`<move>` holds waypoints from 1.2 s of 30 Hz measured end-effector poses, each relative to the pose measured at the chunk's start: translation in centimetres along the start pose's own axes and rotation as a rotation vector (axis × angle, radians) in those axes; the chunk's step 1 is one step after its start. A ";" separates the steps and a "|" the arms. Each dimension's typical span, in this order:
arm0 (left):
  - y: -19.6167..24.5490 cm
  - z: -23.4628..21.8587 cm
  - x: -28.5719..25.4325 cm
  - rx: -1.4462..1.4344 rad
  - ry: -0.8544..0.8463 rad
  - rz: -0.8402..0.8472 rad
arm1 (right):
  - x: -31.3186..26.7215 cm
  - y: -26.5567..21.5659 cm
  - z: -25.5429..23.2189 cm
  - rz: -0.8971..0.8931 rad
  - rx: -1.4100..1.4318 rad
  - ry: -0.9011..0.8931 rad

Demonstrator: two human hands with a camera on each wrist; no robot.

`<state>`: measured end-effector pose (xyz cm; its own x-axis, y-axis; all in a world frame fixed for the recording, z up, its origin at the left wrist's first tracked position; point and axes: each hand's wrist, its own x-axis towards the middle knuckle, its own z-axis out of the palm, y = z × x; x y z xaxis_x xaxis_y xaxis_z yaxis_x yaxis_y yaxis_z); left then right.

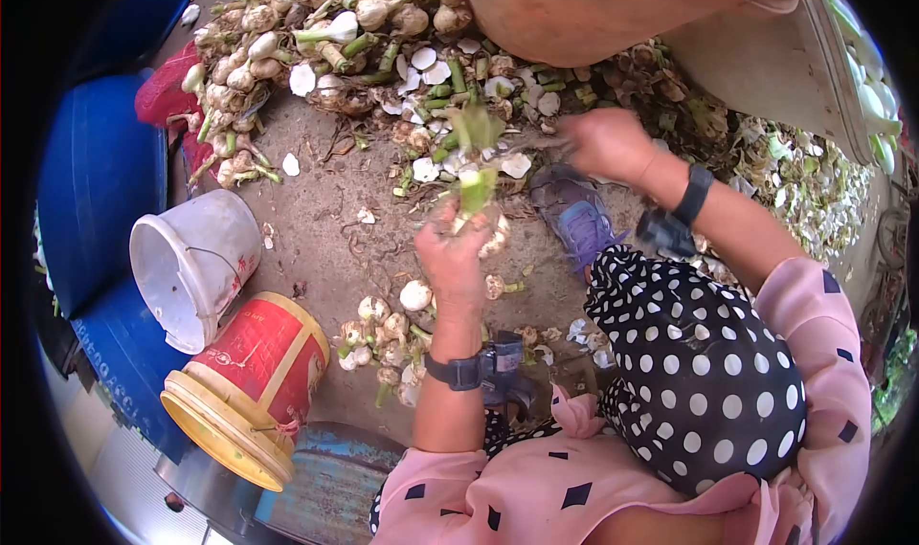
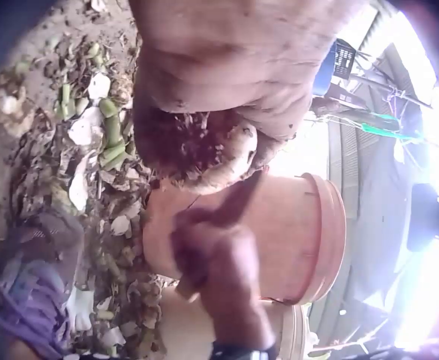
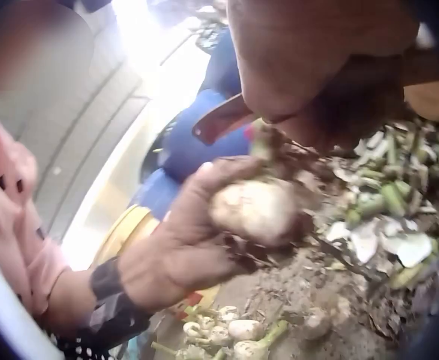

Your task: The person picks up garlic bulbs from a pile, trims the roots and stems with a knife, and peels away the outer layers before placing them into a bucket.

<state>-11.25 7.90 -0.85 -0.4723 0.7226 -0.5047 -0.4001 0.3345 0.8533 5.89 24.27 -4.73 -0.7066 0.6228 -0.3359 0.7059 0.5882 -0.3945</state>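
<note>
- A pink top with small dark diamond marks; the sleeves [image 1: 814, 354] are pushed up above the wrists.
- Black trousers [image 1: 699, 363] with white polka dots.
- A purple-blue shoe [image 1: 574, 215] with a grey sole.
- A black strap with a small dark camera block on each wrist: left [image 1: 479, 368], right [image 1: 675, 220].

Red bucket [image 1: 251, 373] label print illegible; no readable text.
</note>
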 end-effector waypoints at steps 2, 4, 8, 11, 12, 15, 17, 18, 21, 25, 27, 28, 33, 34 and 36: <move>-0.3 -0.5 1.2 0.199 0.067 0.090 | -0.4 3.4 0.4 0.184 0.174 0.049; -2.3 -1.5 2.5 0.523 0.100 0.188 | -1.0 1.3 -2.1 0.282 0.625 -0.045; 0.4 1.6 2.2 1.017 -0.053 0.591 | 0.0 -4.2 -4.5 0.030 0.917 -0.177; 1.5 2.2 2.1 0.521 0.125 0.575 | 0.1 -5.3 -5.3 0.010 1.045 -0.162; 1.8 2.1 2.0 0.218 0.070 0.405 | -0.2 -5.7 -5.2 0.040 1.205 -0.130; 1.8 2.2 1.1 -0.719 -0.190 0.003 | -0.6 -6.7 -4.5 -0.094 1.398 -0.107; 1.4 2.3 0.6 -0.784 -0.183 -0.004 | -0.7 -5.9 -3.8 -0.342 0.914 -0.087; 1.2 1.7 0.9 -0.648 -0.208 0.043 | -0.9 -5.7 -4.1 -0.353 0.766 -0.017; 0.1 -0.1 1.5 -0.550 -0.167 0.073 | -0.9 -5.5 -4.7 -0.376 0.473 0.210; -2.1 -2.1 1.7 0.378 -0.204 0.237 | -1.0 -6.5 -5.3 -0.407 0.190 0.305; -2.4 -2.2 1.8 0.390 -0.194 0.274 | -0.9 -6.4 -5.0 -0.420 0.167 0.330; -2.3 -2.2 1.8 0.394 -0.190 0.286 | -0.9 -6.5 -5.1 -0.411 0.159 0.321; -2.4 -2.4 1.5 0.608 -0.200 0.394 | -0.8 -6.7 -4.9 -0.397 0.139 0.300; -2.5 -2.4 1.4 0.608 -0.201 0.395 | -0.8 -6.8 -4.9 -0.399 0.131 0.306; -2.6 -2.3 1.0 0.264 -0.138 0.071 | -0.8 -6.5 -4.8 -0.401 0.120 0.317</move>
<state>-12.47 6.33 -3.89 -0.3736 0.8190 -0.4355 -0.1435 0.4128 0.8995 2.08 22.43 2.23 -0.8578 0.4975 0.1292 0.3597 0.7605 -0.5407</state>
